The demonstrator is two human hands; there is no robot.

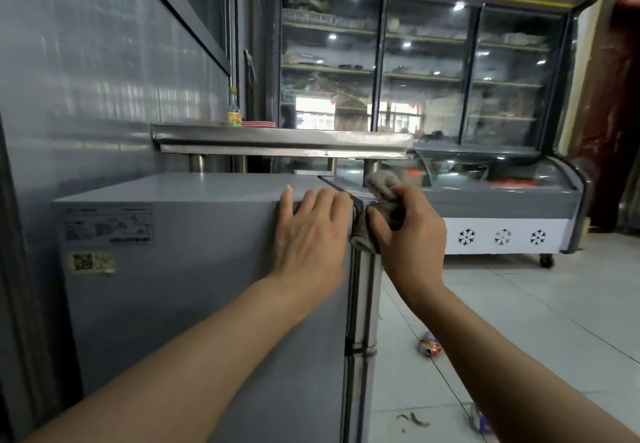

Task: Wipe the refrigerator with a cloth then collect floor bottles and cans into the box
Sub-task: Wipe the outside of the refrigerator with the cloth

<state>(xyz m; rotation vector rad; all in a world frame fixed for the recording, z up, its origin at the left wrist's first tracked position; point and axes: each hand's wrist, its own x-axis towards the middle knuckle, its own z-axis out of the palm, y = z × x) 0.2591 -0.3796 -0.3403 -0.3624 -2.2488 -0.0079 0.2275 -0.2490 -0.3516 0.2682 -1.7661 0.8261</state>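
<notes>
A grey refrigerator (194,269) stands in front of me, its side panel facing the camera. My left hand (308,234) lies flat and open on its top corner. My right hand (408,234) grips a crumpled grey-brown cloth (384,189) and presses it against the upper front edge of the refrigerator, by the metal door trim. A crushed can (429,344) lies on the tiled floor to the right of the refrigerator. Another can or bottle (479,418) shows beside my right forearm, partly hidden. No box is in view.
A steel shelf (277,139) with a bottle (234,110) runs behind the refrigerator. A large glass-door display cooler (422,68) and curved chest freezer (502,207) stand at the back right. A grey panelled wall (86,61) is on the left. Small debris (414,418) lies on the floor.
</notes>
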